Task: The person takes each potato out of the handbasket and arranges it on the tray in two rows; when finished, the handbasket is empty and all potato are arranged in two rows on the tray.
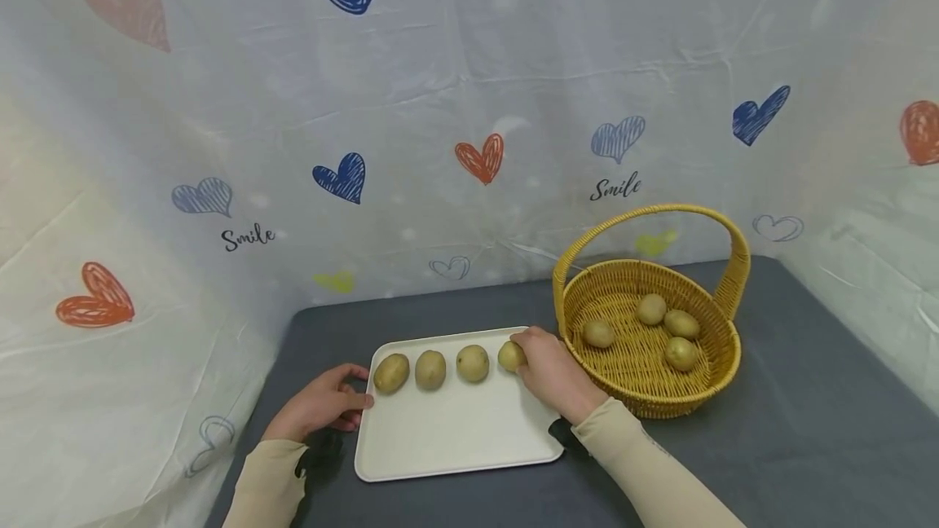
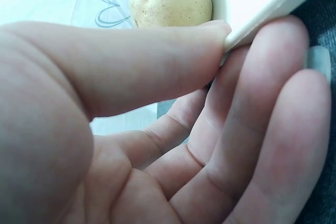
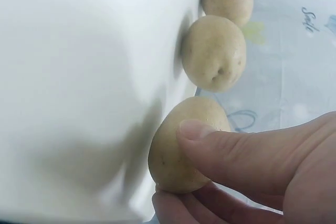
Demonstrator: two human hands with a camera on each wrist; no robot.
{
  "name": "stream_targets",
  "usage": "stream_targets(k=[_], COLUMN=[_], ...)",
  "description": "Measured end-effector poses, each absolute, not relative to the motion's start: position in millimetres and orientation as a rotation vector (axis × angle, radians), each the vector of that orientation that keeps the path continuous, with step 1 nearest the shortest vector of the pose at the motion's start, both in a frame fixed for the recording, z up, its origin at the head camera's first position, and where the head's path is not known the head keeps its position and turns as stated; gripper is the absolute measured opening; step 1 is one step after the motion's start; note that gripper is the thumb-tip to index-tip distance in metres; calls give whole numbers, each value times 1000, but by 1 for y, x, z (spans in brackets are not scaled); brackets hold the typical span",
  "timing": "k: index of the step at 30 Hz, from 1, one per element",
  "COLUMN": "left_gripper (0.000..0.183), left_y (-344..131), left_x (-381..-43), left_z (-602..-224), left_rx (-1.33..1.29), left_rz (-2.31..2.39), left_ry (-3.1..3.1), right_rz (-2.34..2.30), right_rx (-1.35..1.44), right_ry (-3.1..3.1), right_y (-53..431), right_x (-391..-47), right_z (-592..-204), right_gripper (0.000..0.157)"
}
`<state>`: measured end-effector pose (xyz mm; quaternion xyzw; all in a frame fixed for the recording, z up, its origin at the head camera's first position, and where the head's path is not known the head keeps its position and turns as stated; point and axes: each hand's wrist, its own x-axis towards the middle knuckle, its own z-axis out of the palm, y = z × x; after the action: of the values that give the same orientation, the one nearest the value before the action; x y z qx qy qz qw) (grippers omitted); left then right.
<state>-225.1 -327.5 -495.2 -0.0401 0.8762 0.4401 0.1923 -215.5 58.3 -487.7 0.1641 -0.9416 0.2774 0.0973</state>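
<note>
My left hand holds the left edge of a white rectangular tray. In the left wrist view its thumb lies against the tray's rim, with fingers curled below. Three potatoes stand in a row along the tray's far side: a left one, a middle one and a right one. At the right end of that row, my right hand pinches another potato between thumb and fingers, at the tray's far right corner. Its underside is partly hidden by the fingers.
Right of the tray stands a yellow wicker basket with a tall arched handle; several potatoes lie inside. Dark grey cloth covers the table. A white curtain printed with hearts hangs behind and at the sides.
</note>
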Motion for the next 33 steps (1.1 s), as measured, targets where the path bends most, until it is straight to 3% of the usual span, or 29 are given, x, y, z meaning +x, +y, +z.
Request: stream_targets(k=[33], left_gripper=[62], left_y=[-326], left_x=[-225], left_z=[-493], left_rx=[-102], left_rz=[1251], left_ry=[2455], right_rz=[842], right_rx=[474], right_ry=[-2792], right_y=[59], right_x=[-217], right_z=[-491], right_gripper=[42])
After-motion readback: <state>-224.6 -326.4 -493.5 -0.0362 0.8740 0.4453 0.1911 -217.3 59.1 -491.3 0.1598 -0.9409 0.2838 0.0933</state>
